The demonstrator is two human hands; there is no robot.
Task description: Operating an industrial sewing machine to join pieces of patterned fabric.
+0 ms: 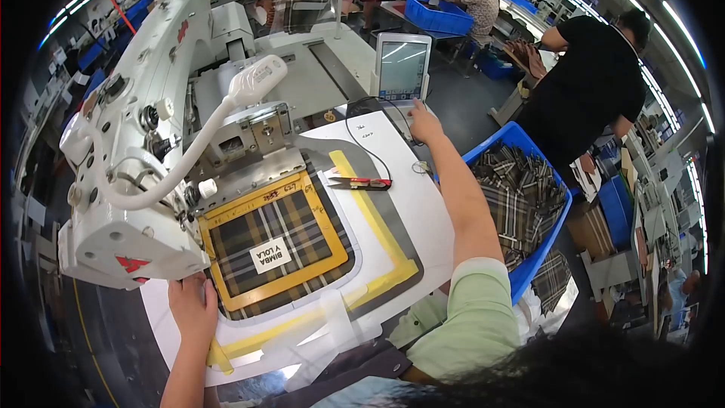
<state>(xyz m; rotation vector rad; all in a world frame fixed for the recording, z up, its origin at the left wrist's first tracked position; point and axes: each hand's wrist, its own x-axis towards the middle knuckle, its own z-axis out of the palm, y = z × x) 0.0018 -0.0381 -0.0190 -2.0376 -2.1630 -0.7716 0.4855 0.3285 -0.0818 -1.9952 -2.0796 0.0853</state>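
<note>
In the head view I see my left hand [192, 308] resting flat, grip open, on the tabletop [434, 204] at the near-left corner of the yellow clamp frame [276, 238]. The frame holds plaid fabric [249, 234] with a white rectangular label [269, 255] at its centre. My right hand [423, 122] reaches to the touchscreen panel [402, 68] beyond the frame, one finger out. Right of the frame, a blue bin [538, 253] holds plaid pieces [521, 196].

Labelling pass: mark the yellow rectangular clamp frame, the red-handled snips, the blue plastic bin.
yellow rectangular clamp frame [316, 215]: head view, right bar.
red-handled snips [362, 182]: head view, handle middle.
blue plastic bin [531, 268]: head view, front rim.
</note>
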